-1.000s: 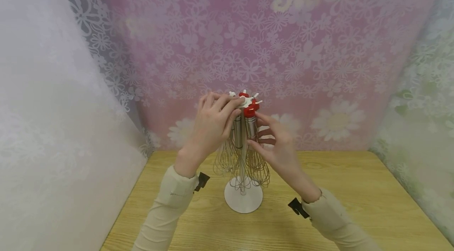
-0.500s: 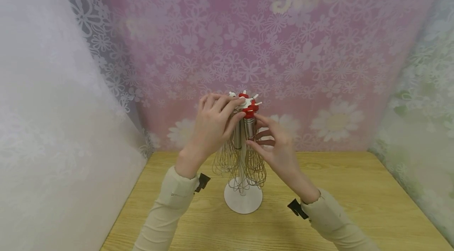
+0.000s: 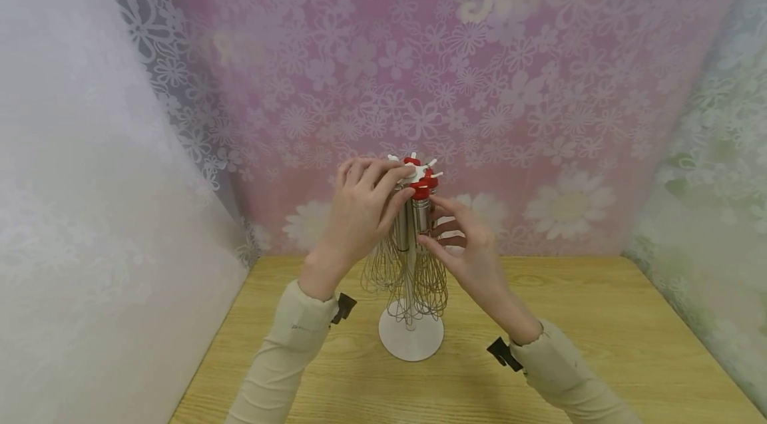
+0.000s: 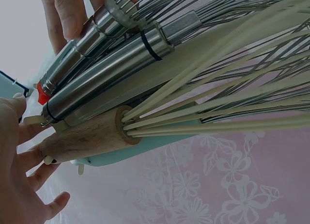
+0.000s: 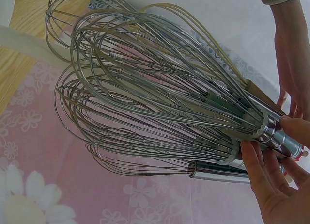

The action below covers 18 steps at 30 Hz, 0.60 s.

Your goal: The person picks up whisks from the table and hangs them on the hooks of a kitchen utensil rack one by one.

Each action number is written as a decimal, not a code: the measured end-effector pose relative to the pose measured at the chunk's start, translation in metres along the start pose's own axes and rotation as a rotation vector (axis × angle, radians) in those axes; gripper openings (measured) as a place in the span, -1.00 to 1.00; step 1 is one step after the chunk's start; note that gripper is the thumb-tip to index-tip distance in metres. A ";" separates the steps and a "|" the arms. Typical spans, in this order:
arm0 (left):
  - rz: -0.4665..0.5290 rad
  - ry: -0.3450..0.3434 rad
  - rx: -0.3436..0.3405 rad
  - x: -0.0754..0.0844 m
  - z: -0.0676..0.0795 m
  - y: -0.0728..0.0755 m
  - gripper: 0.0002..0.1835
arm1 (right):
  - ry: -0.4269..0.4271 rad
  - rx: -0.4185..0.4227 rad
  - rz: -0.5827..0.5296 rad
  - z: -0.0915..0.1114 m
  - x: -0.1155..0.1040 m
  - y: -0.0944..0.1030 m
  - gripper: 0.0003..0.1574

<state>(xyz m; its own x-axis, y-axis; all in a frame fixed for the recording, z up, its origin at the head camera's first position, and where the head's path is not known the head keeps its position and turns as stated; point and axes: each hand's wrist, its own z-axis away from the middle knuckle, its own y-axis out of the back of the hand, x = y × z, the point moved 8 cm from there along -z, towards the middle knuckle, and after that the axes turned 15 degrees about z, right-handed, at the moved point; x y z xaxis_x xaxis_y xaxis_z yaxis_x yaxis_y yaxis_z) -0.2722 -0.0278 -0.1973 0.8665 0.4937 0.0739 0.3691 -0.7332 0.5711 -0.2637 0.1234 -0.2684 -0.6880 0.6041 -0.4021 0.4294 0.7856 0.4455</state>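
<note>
Several whisks hang around a white stand with a round base (image 3: 411, 344). My right hand (image 3: 478, 244) holds the shiny metal handle of a red-topped whisk (image 3: 422, 216) between thumb and fingers. In the right wrist view, those fingertips (image 5: 251, 149) lie against the handle near its wire loops (image 5: 145, 88). My left hand (image 3: 359, 208) rests over the stand's white top (image 3: 417, 175), its thumb at the red cap. The left wrist view has spread left fingers beside a wooden-handled whisk (image 4: 89, 136) and a steel whisk with a black band (image 4: 111, 76).
A teal handle (image 4: 150, 145) shows behind the wooden one, and a slim steel whisk (image 5: 213, 170) hangs lowest in the right wrist view. The stand is on a wood-grain table (image 3: 539, 344). A pink flowered backdrop (image 3: 383, 78) rises behind, with pale panels at both sides.
The red-topped whisk has shifted slightly left with my right hand still on its handle. My left thumb has moved up to the red cap. Over the last half second little differs.
</note>
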 end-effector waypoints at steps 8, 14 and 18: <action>0.002 -0.008 0.015 -0.001 0.001 0.000 -0.66 | -0.018 0.002 -0.017 0.002 0.004 -0.001 -0.30; -0.003 -0.003 0.020 -0.003 0.001 -0.001 -0.67 | -0.023 0.014 -0.024 0.002 0.005 0.000 -0.32; -0.005 -0.004 0.023 -0.004 0.002 -0.001 -0.66 | -0.026 0.015 -0.031 0.002 0.006 0.000 -0.34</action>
<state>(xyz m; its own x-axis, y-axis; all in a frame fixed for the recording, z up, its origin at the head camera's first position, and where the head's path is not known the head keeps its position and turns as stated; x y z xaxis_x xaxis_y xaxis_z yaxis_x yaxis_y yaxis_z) -0.2752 -0.0294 -0.1999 0.8659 0.4957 0.0673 0.3814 -0.7413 0.5523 -0.2665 0.1277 -0.2723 -0.6857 0.5824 -0.4366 0.4166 0.8059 0.4206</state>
